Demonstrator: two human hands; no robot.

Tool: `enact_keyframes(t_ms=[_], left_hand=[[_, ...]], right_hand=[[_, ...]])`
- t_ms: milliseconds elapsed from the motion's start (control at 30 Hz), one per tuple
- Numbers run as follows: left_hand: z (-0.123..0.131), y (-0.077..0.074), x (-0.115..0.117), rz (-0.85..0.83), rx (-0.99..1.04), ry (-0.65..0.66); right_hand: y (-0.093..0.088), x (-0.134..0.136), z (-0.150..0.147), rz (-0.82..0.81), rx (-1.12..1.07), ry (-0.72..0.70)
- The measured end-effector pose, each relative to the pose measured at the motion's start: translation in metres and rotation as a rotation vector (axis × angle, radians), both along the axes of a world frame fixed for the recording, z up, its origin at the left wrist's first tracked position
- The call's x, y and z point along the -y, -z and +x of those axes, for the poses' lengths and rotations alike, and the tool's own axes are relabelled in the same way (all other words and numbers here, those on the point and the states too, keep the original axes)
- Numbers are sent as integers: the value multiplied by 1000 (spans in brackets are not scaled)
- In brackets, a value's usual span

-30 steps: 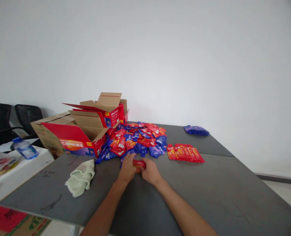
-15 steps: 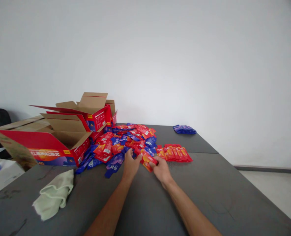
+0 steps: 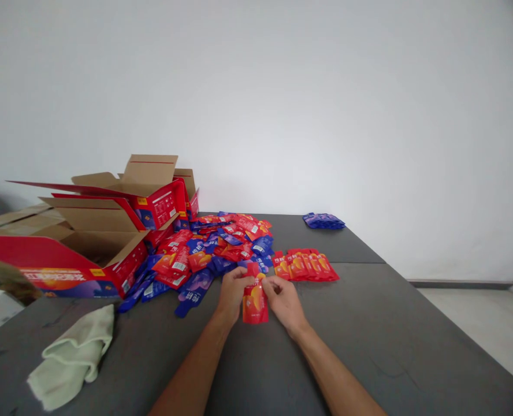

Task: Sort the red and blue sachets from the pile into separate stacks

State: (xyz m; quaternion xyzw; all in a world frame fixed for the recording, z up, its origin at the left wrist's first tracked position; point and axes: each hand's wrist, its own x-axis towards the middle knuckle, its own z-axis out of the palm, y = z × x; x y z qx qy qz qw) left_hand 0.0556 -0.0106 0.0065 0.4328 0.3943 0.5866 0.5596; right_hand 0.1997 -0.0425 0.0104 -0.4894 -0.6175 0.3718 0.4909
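Note:
Between my hands is a red pouch (image 3: 255, 305) with orange fruit printed on it, its wide end toward me. My left hand (image 3: 233, 293) pinches its left edge near the top. On the other side, my right hand (image 3: 283, 303) grips the upper right edge with thumb and fingertips. Just beyond lies a loose heap of red and blue pouches (image 3: 200, 261), spreading to the left. To the right of the heap, several red pouches (image 3: 306, 266) overlap in a neat row.
Open red cartons (image 3: 122, 268) stand at the left on the dark table (image 3: 347, 358). A pale green cloth (image 3: 72, 358) lies crumpled at the front left. Several blue pouches (image 3: 323, 221) are stacked near the back edge, by the white wall.
The red pouch has turned from slanting to upright and come nearer to me. My left hand has moved from beside the heap onto the pouch's left edge. The view has shifted slightly.

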Motion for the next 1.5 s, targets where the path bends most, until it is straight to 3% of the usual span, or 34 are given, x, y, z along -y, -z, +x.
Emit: enact_keyframes(t_ms=[233,367,467,533,733,800,900,1000,1167,1333,1433,1500], left_hand=[[1,0,-1,77,-218,-57],[-1,-3,0,88,-234,-87],[-1,-7,3,62,-227,-89],[-1,-9,4,19,-213,-35],[-3,-4,10,-131,-278,324],[-3,-1,8,-61,-290,292],[-4,4,3,38,-285,124],[-5,5,1,41,-262,44],[-1,2,9,-65,-197,226],[6,1,11,-118,-211,166],[7,2,9,-175,-185,133],[7,3,8,-186,-147,119]], right_hand=[[8,4,-5,-66,18,-4],[3,9,-6,-88,24,-43],[3,9,-5,-75,18,26],[4,8,-2,-65,5,85],[6,1,8,-19,-45,221],[4,2,9,-40,-61,209],[2,5,6,-133,-87,79],[6,7,1,-181,-103,5],[17,1,-1,-176,-175,101],[19,-1,2,-209,-204,134],[17,3,2,-129,-20,227],[14,8,-1,10,182,281]])
